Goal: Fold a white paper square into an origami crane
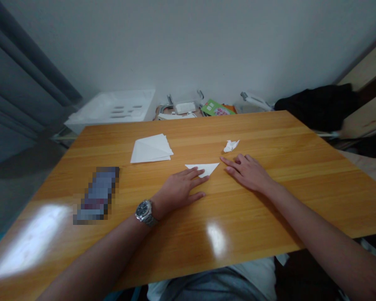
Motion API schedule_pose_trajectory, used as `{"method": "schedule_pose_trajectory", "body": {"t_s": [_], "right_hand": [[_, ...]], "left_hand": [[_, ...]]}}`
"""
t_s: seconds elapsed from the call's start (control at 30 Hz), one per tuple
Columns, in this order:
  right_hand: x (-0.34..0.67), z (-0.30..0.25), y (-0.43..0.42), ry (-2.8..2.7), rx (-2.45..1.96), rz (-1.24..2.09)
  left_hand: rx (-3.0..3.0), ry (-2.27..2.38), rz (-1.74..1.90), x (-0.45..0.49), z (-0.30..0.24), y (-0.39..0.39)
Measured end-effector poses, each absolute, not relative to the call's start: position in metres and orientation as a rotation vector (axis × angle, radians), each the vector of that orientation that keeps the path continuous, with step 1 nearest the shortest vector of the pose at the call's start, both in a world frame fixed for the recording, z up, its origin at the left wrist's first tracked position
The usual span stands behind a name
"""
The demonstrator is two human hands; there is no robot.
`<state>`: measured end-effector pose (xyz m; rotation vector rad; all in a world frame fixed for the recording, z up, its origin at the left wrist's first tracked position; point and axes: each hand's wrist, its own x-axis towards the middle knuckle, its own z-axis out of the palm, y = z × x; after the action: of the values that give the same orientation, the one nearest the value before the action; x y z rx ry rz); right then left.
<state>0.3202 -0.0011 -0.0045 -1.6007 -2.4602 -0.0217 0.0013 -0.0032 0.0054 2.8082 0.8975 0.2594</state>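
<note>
A white sheet of paper folded into a triangle (208, 168) lies flat on the wooden table, its long edge away from me. My left hand (180, 188), a watch (144, 210) on its wrist, rests with spread fingers over the left part of the triangle. Just off the triangle's right corner, my right hand (249, 171) lies on the tabletop, index finger stretched out and the others loosely bent, holding nothing. Beyond that hand stands a small folded paper figure (231, 145).
A stack of white paper sheets (151, 148) lies at the back left of the table (188, 234). A blurred-out phone-like object (98, 192) is on the left. Behind the far edge are a white foam box (119, 106), a green booklet (216, 108) and dark cloth (316, 104).
</note>
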Motion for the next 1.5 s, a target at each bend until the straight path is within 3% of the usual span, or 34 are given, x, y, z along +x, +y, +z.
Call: {"method": "schedule_pose_trajectory", "body": {"t_s": [0.3,0.9,1.2,1.5], "right_hand": [[0.292,0.005,-0.022,-2.732,-1.319,0.053],[0.307,-0.002,-0.012,-2.485,-1.642,-0.145],[0.312,-0.007,-0.01,-2.402,-1.693,0.048],[0.289,0.004,-0.012,-2.552,-1.269,0.156]], "left_hand": [[2.808,0.896,0.248,0.003,0.006,-0.003],[2.816,0.9,0.257,0.002,0.005,-0.004],[2.841,0.866,0.288,0.001,0.003,-0.002],[2.852,0.839,0.314,0.001,0.002,-0.001]]}}
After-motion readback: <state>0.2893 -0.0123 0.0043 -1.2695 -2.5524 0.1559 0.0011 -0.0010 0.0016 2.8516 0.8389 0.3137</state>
